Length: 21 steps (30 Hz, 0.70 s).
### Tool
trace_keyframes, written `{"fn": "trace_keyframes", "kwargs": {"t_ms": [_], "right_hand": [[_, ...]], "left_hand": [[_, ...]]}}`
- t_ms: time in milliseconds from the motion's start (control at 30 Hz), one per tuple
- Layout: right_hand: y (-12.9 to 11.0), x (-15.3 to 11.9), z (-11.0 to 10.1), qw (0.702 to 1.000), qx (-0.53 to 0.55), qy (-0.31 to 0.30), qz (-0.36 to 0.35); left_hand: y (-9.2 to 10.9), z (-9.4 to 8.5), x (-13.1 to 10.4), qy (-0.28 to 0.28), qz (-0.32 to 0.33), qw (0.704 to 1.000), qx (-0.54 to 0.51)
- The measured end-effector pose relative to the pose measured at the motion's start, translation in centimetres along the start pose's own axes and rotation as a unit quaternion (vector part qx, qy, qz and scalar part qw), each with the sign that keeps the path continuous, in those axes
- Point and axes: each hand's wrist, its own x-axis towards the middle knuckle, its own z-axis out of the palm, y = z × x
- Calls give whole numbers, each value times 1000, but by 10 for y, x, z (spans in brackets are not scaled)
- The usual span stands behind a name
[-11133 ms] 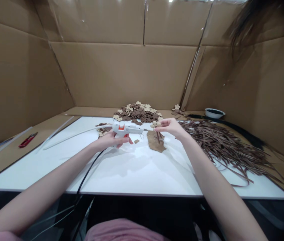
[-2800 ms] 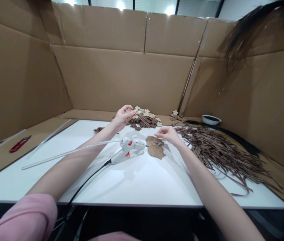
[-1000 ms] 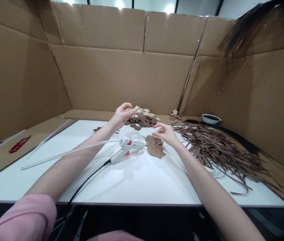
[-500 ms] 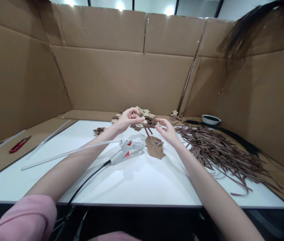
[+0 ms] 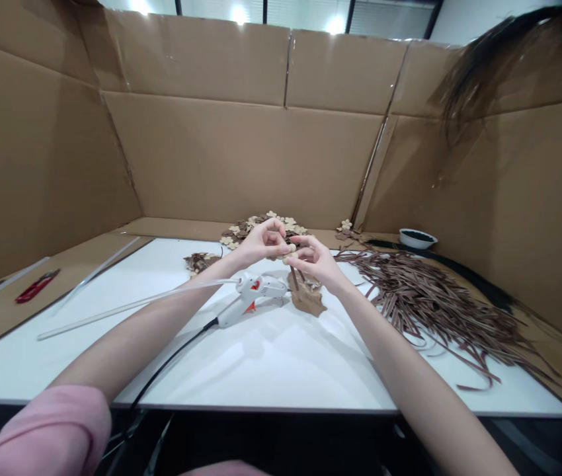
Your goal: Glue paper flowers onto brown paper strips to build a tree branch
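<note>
My left hand (image 5: 267, 240) and my right hand (image 5: 315, 258) meet over the middle of the white board, fingertips close together. Between them is a small cream flower piece (image 5: 289, 254), pinched by the fingers of both hands, with brown strips hanging below it. Under my right hand lies a crumpled brown patch (image 5: 307, 299). The tip of a white glue gun (image 5: 248, 295) points at that patch; a long clear stick runs out of its rear. Behind my hands sits a pile of cream and brown flower pieces (image 5: 235, 233).
A large heap of brown strips (image 5: 434, 301) covers the right side of the board (image 5: 271, 370). Red-handled cutters (image 5: 37, 287) lie at the far left. A white bowl (image 5: 417, 238) stands at the back right. Cardboard walls (image 5: 201, 152) enclose the table. The gun's black cable (image 5: 169, 360) crosses the front edge.
My right hand has moved left and slightly down, and its fingers have closed on the cream piece beside my left fingertips. My left hand has shifted slightly right and down.
</note>
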Motion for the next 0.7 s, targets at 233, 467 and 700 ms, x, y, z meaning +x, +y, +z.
{"fn": "trace_keyframes", "kwargs": {"t_ms": [233,467,700], "right_hand": [[5,2,2,999,21,32,6],[1,1,0,999,24,45,8],[-1,1,-2,999,2,50,3]], "left_hand": [[0,2,0,2,2,1000,6],[-4,-3,1,-10,-18,1000,6],[-2,-8,1,-35,-38,998,30]]}}
